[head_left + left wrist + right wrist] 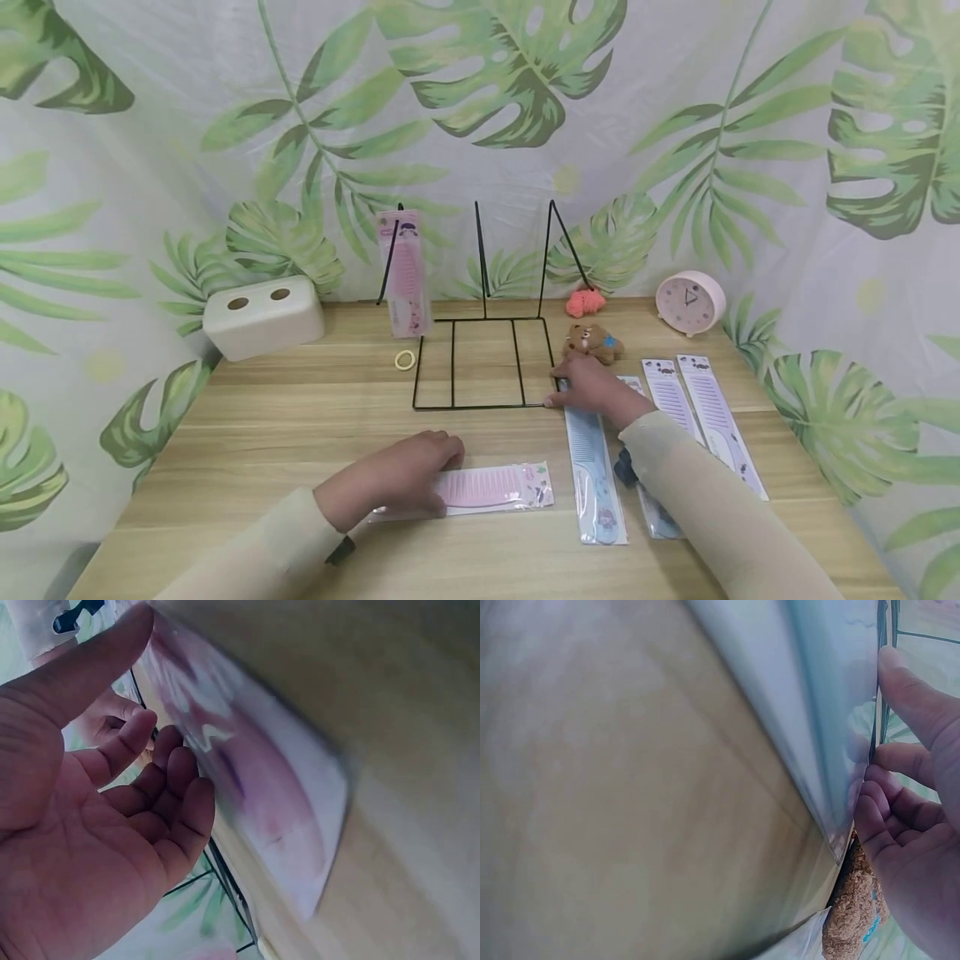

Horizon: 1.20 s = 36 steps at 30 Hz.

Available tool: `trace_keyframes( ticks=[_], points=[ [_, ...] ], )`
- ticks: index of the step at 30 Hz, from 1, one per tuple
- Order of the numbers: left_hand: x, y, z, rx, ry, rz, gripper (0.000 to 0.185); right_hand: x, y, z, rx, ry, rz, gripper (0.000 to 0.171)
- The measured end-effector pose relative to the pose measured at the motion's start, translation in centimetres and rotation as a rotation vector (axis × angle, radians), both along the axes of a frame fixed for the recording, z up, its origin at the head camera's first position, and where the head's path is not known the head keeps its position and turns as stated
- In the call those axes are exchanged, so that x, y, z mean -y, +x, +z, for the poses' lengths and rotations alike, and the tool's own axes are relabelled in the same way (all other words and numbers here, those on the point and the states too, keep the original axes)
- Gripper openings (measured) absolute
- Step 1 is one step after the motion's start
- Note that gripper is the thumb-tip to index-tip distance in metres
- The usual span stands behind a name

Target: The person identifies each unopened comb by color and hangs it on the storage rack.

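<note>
Left hand point(408, 475) held the nearer pink comb point(491, 487) on the bench point(262, 467) with bent fingers; right hand point(592, 387) touched the rack point(468, 407), grip unclear. Pickup seemed in hand, the next move probably wanting a lift towards the rack.

Legible text: none | too small to read: print on hanging pink comb packet point(406, 275), flat pink comb packet point(487, 487), blue comb packet point(596, 475) | unresolved: markings on pink clock point(690, 302)

Rack point(480, 407): wires block upper centre.
Table point(240, 442): free at left, below box point(264, 323).
Combs point(720, 425): crowd lower right.
</note>
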State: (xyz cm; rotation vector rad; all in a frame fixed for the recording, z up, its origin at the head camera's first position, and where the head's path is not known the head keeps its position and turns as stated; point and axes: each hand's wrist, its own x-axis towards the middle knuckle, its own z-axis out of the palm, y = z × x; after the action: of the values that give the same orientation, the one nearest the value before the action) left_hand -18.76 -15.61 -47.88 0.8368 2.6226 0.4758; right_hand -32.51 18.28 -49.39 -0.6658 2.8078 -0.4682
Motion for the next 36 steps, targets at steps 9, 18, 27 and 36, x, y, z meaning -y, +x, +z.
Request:
trace_keyframes(
  ticks=[9, 18, 27, 36],
  points=[
    [-0.6, 0.1, 0.0, -0.01, -0.044, 0.006, 0.057, -0.1, 0.0, 0.0, -0.001, -0.006, 0.001, 0.068],
    [0.1, 0.0, 0.3, 0.075, 0.091, 0.0, 0.031, -0.1, 0.0, -0.1, -0.014, -0.017, 0.003, 0.067],
    [2.9, -1.1, 3.3, 0.091, 0.437, 0.071, 0.025, -0.1, -0.1, -0.1, -0.032, -0.012, 0.01, 0.066],
    [5.4, -1.1, 4.0, 0.031, 0.709, 0.233, 0.027, -0.1, 0.0, -0.1, -0.018, -0.016, 0.0, 0.067]
  ],
)
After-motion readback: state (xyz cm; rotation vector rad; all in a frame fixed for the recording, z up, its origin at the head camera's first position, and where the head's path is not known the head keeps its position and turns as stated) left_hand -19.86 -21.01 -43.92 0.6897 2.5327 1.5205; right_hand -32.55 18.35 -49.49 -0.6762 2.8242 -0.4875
